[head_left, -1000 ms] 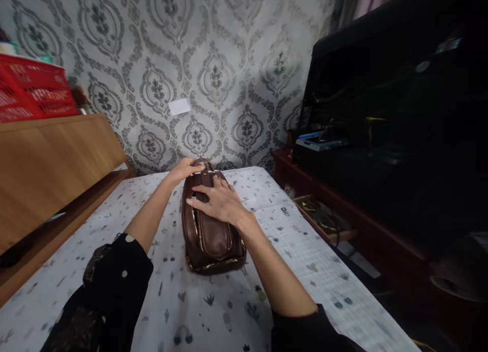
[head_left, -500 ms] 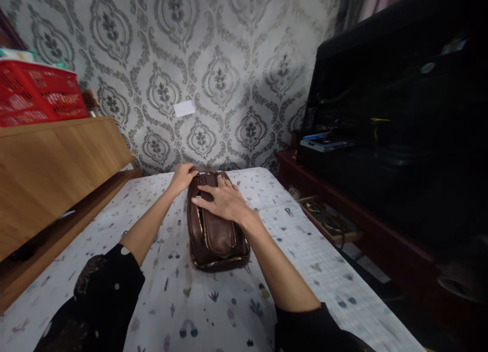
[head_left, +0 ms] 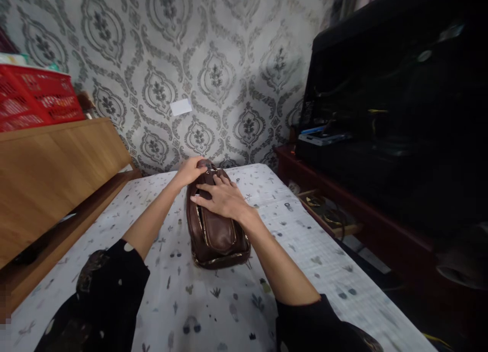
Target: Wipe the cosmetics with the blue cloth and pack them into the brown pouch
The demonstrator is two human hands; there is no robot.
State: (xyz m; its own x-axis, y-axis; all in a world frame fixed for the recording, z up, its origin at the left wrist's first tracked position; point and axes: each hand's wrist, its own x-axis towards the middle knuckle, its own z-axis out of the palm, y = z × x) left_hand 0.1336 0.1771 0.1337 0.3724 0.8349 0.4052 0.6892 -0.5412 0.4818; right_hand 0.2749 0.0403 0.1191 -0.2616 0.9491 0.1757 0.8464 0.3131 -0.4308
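Observation:
A brown leather bag [head_left: 219,235] with gold zippers lies on the patterned white sheet, its rounded front pocket facing up. At its far end, my left hand [head_left: 189,171] is closed around the dark strap [head_left: 207,164], with the fingertips partly hidden behind it. My right hand [head_left: 224,197] rests flat on the upper part of the bag, fingers spread over the leather. A zipper along the bag's left side shows a narrow gap beside my right thumb.
A wooden headboard-like panel [head_left: 57,159] with a red plastic basket [head_left: 41,98] stands at left. At right, a large black screen [head_left: 381,113] stands above a dark red cabinet [head_left: 366,215] with an open drawer [head_left: 328,217]. Patterned wallpaper [head_left: 224,108] rises behind the sheet.
My left hand has moved right and slightly up over the bag's far end, bending the strap upward. My right hand stays flat on the bag. The view has shifted a little.

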